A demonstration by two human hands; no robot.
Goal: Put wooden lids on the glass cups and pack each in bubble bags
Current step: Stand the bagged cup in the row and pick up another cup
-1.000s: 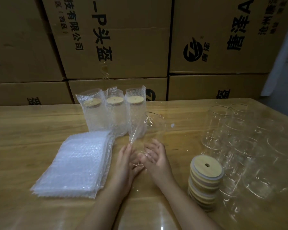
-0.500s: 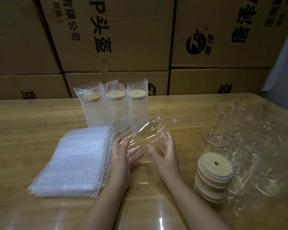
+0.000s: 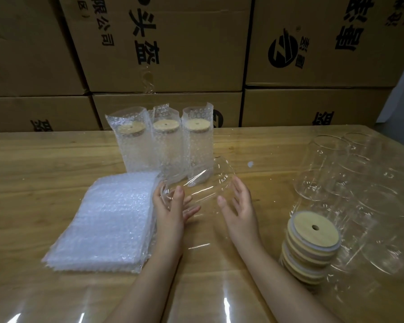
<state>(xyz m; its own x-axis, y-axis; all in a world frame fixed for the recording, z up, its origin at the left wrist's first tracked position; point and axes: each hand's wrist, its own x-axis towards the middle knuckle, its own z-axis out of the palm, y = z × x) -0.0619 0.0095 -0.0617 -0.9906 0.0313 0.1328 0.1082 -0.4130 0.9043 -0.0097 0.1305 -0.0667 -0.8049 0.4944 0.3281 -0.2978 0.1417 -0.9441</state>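
A clear glass cup (image 3: pixel 203 183) lies tilted on its side between my hands, its mouth toward the upper right. My left hand (image 3: pixel 170 210) grips its base, thumb on top and fingers beneath. My right hand (image 3: pixel 240 206) touches the side near the rim with straight fingers. A stack of wooden lids (image 3: pixel 313 238) with straw holes stands to the right. A flat pile of bubble bags (image 3: pixel 107 220) lies to the left. Three lidded cups in bubble bags (image 3: pixel 166 145) stand in a row behind the held cup.
Several empty glass cups (image 3: pixel 341 173) crowd the right side of the wooden table (image 3: pixel 44 164), some lying down. Stacked cardboard boxes (image 3: pixel 173 47) form a wall along the table's far edge.
The cup has tipped from nearly upright to lying on its side. My hands moved apart to its two ends and slightly away from me.
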